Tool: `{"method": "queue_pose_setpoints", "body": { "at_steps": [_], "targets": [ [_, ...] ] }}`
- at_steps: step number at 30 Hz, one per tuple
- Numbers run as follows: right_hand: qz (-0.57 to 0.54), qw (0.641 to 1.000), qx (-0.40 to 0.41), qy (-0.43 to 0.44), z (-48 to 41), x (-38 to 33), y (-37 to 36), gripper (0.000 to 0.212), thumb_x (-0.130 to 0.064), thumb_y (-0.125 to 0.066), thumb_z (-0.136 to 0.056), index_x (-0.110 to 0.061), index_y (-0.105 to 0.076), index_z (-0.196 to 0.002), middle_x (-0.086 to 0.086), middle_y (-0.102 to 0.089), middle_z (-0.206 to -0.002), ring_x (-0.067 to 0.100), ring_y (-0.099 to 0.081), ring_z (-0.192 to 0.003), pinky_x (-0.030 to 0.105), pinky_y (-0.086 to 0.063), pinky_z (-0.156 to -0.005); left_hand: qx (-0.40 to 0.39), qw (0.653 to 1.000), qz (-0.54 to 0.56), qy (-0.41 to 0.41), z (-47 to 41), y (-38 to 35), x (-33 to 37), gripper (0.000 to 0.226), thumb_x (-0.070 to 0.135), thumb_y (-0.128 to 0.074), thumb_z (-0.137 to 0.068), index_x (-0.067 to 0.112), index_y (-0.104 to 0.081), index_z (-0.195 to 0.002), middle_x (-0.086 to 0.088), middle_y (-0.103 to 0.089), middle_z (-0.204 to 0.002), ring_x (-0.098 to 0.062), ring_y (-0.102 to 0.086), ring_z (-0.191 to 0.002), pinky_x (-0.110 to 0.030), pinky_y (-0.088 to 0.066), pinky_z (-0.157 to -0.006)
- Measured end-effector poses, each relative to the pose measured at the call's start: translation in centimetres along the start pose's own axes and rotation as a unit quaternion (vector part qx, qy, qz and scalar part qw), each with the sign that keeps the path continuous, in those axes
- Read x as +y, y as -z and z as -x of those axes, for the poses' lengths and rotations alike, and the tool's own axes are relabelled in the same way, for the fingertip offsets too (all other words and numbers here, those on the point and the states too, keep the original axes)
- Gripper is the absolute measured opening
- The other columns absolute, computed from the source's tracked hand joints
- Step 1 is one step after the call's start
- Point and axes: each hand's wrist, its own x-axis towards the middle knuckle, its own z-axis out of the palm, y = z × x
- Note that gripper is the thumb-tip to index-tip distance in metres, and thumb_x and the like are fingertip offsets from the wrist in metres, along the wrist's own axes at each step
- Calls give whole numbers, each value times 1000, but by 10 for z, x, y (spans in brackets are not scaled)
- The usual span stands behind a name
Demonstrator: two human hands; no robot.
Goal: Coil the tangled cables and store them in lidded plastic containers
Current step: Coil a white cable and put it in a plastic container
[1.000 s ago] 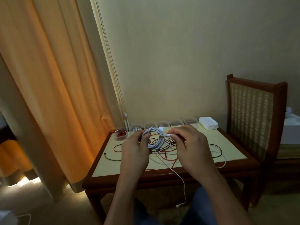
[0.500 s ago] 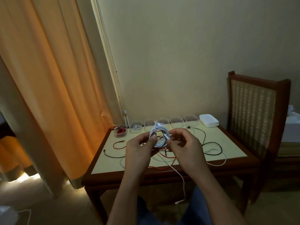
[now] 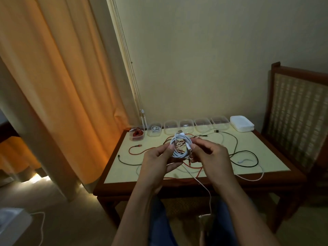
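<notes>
White charging cable [image 3: 179,152], wound into a small coil, is held between the person's two hands just above the middle of the table [image 3: 276,153]. Its tail is not yet wound in; it drops over the near edge and hangs down to a plug [image 3: 204,216] below.

The job looks early to me. Along the far edge stands a row of clear plastic containers. The one at the far left corner holds a red cable [image 3: 137,136], its neighbour a white one [image 3: 155,130], and the other four containers [image 3: 186,126] look empty. None wears a lid; the white lids [image 3: 242,124] sit stacked at the far right corner. A tangle of red, black and white cables [image 3: 194,172] sprawls over the middle, waiting to be coiled.

The left hand [image 3: 158,158] pinches the coil's left side between thumb and curled fingers. The right hand [image 3: 211,155] pinches its right side, fingers curled close on the loops.
</notes>
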Motion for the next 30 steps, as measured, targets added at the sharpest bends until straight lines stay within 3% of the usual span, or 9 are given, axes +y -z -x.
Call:
{"method": "queue_pose_setpoints", "body": {
  "at_steps": [5,9,13,17,21,23,26,30],
  "targets": [
    [-25,999,-25,-41,-37,14,-11,17,-9,-66,-95,-16,-78,-106,-2,-78,-86,20,-75,-77,35,-63,-71,31,997,-75,-2,-38,12,1,24,19,-59,-103,13,-73,-122,-5,-80,-101,-17,-76,-97,-38,-62,-88],
    [-35,995,-35,-84,-77,26,-27,14,-8,-70,-93,-18,-77,-101,0,-78,-81,21,-75,-73,30,-61,-66,85,989,-119,-13,-82,25,2,17,19,-69,-97,15,-75,-112,0,-80,-91,-11,-76,-87,-37,-63,-85],
    [-15,992,-59,-115,-134,43,-48,11,-8,-74,-90,-14,-79,-98,8,-76,-75,20,-70,-64,34,-60,-63,92,981,-169,6,-139,46,1,14,24,-72,-95,18,-79,-106,3,-80,-92,-11,-75,-90,-44,-61,-91],
    [15,987,-84,-140,-201,68,-80,5,-11,-76,-88,-14,-78,-91,8,-76,-73,17,-67,-58,39,-58,-63,105,968,-227,15,-209,73,-2,10,27,-75,-92,21,-81,-98,4,-79,-91,-14,-74,-92,-41,-61,-85],
    [39,983,-104,-144,-270,106,-117,3,-13,-77,-87,-16,-78,-88,6,-76,-74,15,-66,-56,30,-53,-57,112,956,-272,8,-284,101,-9,13,22,-77,-90,20,-79,-103,4,-77,-85,-7,-71,-80,-27,-52,-68],
    [66,983,-111,-133,-302,128,-134,6,-18,-78,-86,-16,-79,-91,3,-76,-73,10,-64,-53,26,-50,-56,108,953,-282,27,-321,117,-18,15,23,-78,-90,21,-78,-104,8,-74,-86,-9,-71,-81,-36,-60,-74],
    [91,978,-135,-131,-351,164,-162,10,-16,-79,-86,-13,-79,-95,1,-74,-74,-1,-57,-47,18,-47,-53,110,946,-302,29,-377,142,-37,3,22,-81,-86,22,-80,-90,12,-72,-92,-15,-72,-89,-43,-61,-86],
    [135,969,-170,-119,-405,212,-198,16,-17,-81,-85,-11,-81,-100,-6,-72,-80,-1,-62,-65,18,-45,-62,116,932,-341,31,-440,171,-70,3,22,-81,-87,22,-82,-85,12,-76,-86,-2,-69,-73,-36,-58,-75]
  ]
}}
